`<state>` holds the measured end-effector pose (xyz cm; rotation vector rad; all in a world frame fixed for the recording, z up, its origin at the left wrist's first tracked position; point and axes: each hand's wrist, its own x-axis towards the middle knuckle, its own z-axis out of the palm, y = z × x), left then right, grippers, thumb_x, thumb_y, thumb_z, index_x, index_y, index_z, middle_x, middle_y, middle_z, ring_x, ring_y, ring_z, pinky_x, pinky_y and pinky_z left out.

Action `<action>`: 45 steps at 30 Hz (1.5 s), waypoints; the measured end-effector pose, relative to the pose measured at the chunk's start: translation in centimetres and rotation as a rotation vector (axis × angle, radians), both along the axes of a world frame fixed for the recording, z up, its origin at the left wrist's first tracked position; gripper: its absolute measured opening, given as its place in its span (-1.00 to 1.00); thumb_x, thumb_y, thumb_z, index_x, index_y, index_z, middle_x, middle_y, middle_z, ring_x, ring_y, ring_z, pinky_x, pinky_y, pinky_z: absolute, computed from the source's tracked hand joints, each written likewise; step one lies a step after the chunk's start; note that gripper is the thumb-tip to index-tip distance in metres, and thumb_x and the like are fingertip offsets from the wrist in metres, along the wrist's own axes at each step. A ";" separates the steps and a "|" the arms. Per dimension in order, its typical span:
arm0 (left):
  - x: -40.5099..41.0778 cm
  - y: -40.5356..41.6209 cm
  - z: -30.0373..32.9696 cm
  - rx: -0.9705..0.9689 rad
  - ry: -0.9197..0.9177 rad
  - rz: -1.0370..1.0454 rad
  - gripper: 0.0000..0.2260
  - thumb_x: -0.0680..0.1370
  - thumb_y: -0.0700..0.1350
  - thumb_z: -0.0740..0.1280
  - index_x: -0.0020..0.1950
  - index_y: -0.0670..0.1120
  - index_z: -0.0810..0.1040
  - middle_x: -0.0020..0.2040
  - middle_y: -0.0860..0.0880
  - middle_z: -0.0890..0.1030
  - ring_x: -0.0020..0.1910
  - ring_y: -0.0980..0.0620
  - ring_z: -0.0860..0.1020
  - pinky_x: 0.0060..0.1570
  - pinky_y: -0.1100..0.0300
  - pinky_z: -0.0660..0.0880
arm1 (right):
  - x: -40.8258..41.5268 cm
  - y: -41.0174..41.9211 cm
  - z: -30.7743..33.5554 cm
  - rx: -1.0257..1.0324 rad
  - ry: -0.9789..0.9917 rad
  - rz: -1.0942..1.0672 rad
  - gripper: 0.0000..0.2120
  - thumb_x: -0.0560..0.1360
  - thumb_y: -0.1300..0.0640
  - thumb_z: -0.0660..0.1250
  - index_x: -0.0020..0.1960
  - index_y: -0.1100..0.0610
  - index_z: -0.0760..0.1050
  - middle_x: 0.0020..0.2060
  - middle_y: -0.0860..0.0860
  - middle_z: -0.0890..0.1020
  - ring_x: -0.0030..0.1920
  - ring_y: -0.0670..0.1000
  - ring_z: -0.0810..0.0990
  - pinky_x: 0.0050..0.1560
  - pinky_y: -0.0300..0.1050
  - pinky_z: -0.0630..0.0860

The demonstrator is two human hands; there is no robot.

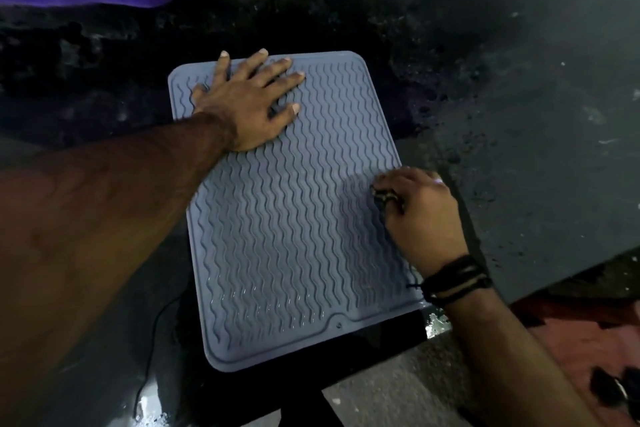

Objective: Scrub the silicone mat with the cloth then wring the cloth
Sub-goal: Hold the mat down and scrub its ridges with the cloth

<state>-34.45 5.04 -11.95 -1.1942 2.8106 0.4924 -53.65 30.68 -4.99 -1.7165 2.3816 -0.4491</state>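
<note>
Under our left hand (250, 104) lies the far left corner of the grey silicone mat (294, 219), and we see that hand flat on it, fingers straight and spread, holding nothing. From there the mat's wavy ridges run toward us and to the right across a dark wet surface (519, 115), with a few water drops on the ridges nearest us. Over at the mat's right edge, nearer us than the left hand and well apart from it, our right hand (420, 215) is curled tight round a small dark cloth (384, 198), only a bit of it peeking out by the thumb, pressed on the mat. Just behind that hand, black bands (457, 279) wrap the wrist
</note>
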 end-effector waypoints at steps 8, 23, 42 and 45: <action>0.0 0.0 0.2 0.004 -0.012 -0.007 -0.22 0.51 0.60 -0.28 0.72 0.40 -0.10 0.77 0.25 -0.11 0.77 0.01 -0.19 0.55 -0.61 -0.08 | 0.0 -4.3 -0.8 -0.039 0.001 -0.005 -0.67 0.45 0.33 0.28 0.17 0.17 0.62 0.20 0.10 0.60 0.16 0.18 0.55 0.22 0.02 0.49; 0.0 0.2 0.4 -0.025 -0.013 -0.021 -0.26 0.56 0.53 -0.24 0.74 0.35 -0.08 0.78 0.23 -0.09 0.76 0.06 -0.18 0.59 -0.52 -0.17 | 0.0 -2.6 -0.2 -0.056 -0.019 -0.014 -0.66 0.43 0.35 0.28 0.16 0.19 0.63 0.18 0.09 0.62 0.15 0.15 0.57 0.21 0.04 0.51; 0.0 0.1 0.2 -0.033 -0.019 -0.030 -0.15 0.47 0.63 -0.37 0.73 0.37 -0.11 0.78 0.22 -0.09 0.77 0.00 -0.16 0.55 -0.60 -0.08 | 2.1 -3.8 -0.8 0.009 0.046 0.098 -0.66 0.42 0.28 0.26 0.15 0.17 0.63 0.15 0.08 0.63 0.17 0.18 0.53 0.21 0.04 0.46; 0.0 0.1 0.1 -0.021 -0.013 -0.014 -0.24 0.54 0.59 -0.27 0.72 0.39 -0.11 0.77 0.25 -0.10 0.77 0.01 -0.17 0.52 -0.64 -0.08 | 2.1 -1.7 -1.0 -0.028 0.020 0.092 -0.70 0.37 0.29 0.27 0.03 0.17 0.67 0.04 0.08 0.66 0.10 0.20 0.55 0.10 0.07 0.50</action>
